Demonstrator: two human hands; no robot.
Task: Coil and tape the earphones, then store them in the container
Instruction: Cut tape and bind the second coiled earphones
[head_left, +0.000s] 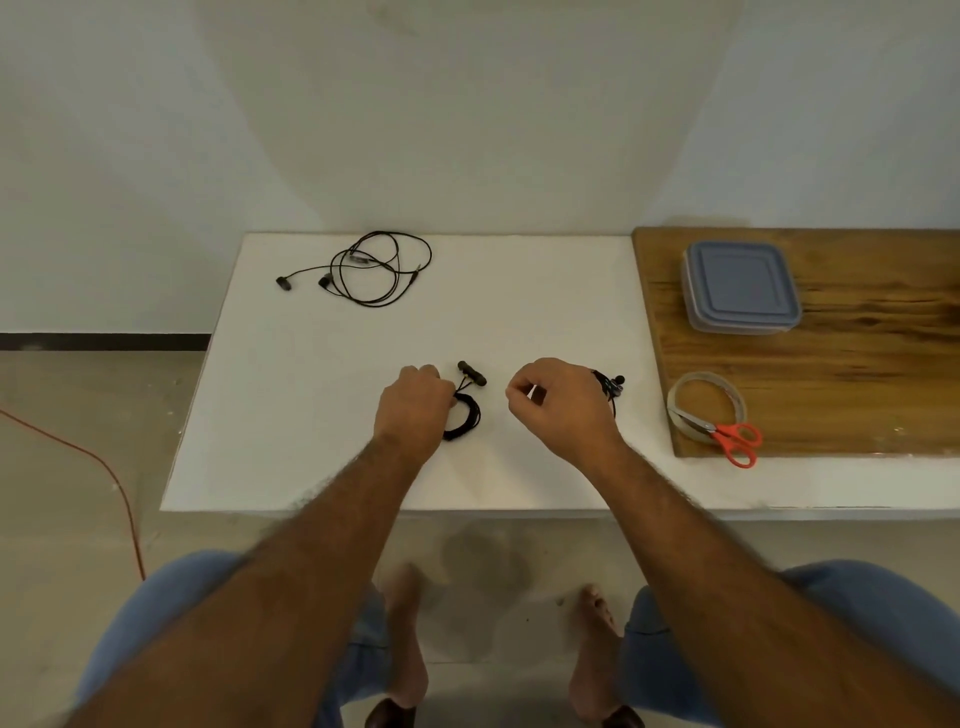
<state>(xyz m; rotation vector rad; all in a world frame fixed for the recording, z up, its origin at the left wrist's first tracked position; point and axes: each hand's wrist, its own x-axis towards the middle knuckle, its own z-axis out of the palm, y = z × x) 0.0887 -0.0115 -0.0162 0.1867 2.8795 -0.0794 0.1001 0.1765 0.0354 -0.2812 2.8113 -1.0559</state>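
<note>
My left hand (410, 410) grips a coiled black earphone bundle (466, 418) on the white table (545, 312); its two earbuds stick out at the far side. My right hand (558, 405) hovers just to the right with fingers curled, thumb and forefinger pinching what looks like a small clear piece of tape (531, 393). A second coiled earphone bundle (612, 387) lies partly hidden behind my right hand. A loose, uncoiled pair of earphones (369, 270) lies at the back left. The container (740, 288), with its blue lid on, stands on the wooden board (857, 374).
A roll of clear tape (706, 402) lies on the board's near left corner with red-handled scissors (733, 439) across it. An orange cable (111, 478) runs over the floor at the left. The table's front edge is close to my knees.
</note>
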